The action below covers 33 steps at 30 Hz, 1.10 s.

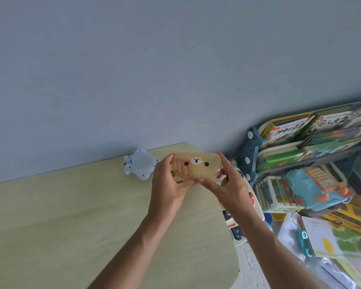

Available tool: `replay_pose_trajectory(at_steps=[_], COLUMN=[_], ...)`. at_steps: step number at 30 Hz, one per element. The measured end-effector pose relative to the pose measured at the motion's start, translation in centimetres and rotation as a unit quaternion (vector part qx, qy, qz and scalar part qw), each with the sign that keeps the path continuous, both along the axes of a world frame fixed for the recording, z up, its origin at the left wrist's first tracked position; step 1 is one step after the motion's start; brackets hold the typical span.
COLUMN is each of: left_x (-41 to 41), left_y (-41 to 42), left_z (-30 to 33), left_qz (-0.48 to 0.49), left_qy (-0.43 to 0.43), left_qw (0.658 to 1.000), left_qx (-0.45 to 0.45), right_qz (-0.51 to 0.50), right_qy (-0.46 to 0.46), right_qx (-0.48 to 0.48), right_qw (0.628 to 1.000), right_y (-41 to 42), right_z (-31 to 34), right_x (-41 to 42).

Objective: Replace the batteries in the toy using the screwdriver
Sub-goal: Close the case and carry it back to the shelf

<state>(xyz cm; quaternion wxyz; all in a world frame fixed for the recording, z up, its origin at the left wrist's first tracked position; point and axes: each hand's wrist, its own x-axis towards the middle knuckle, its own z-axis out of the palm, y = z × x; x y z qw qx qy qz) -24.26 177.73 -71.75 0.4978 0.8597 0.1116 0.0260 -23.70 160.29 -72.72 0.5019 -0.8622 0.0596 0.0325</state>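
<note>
A translucent tan case with a bear face (198, 165) is held up over the far right part of the pale wooden table (71, 215). My left hand (169, 184) grips its left end, fingers showing through the plastic. My right hand (227, 182) grips its right end, thumb along the bottom edge. A white toy (140, 164) with dark dots lies on the table by the wall, just left of my left hand. No screwdriver or batteries are in sight.
A grey-blue wall (154, 69) backs the table. To the right stands a blue shelf (250, 155) with picture books, a blue toy phone car (321, 186), and papers and toys on the floor mat (248, 265).
</note>
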Motion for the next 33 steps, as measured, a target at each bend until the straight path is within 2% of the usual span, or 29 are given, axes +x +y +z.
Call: replay_pose_trajectory(at_steps=[5,9,15,21,26,33], left_x=[-0.8,-2.1,-7.3,-15.2,-21.0,-29.5], left_y=[-2.2,-5.2,-11.7,-21.9,-32.9,-51.3], left_z=[12.5,24.2,40.8,54.1,60.9,65.2], left_qz=[-0.055,-0.115,-0.235,-0.329,-0.407,-0.493], left_qy=[-0.019,-0.054,-0.085,-0.128,-0.142,-0.121], left_qw=[0.998,0.991,0.968,0.934,0.901,0.86], left_qx=[-0.04,-0.034,-0.035,-0.047,-0.04,-0.046], right_qz=[-0.024,-0.074,-0.152,-0.248,-0.32,-0.403], right_qy=[-0.028,-0.049,-0.08,-0.129,-0.153,-0.161], right_qx=[0.06,0.095,0.071,0.057,0.007,-0.028], right_qw=[0.998,0.991,0.982,0.958,0.935,0.901], right_y=[-2.8,-5.7,-12.1,-20.5,-29.4,-46.3], right_z=[12.2,24.0,41.0,55.8,63.4,65.8], right_x=[-2.1,-5.8,-14.9,-25.9,-35.0,-45.5])
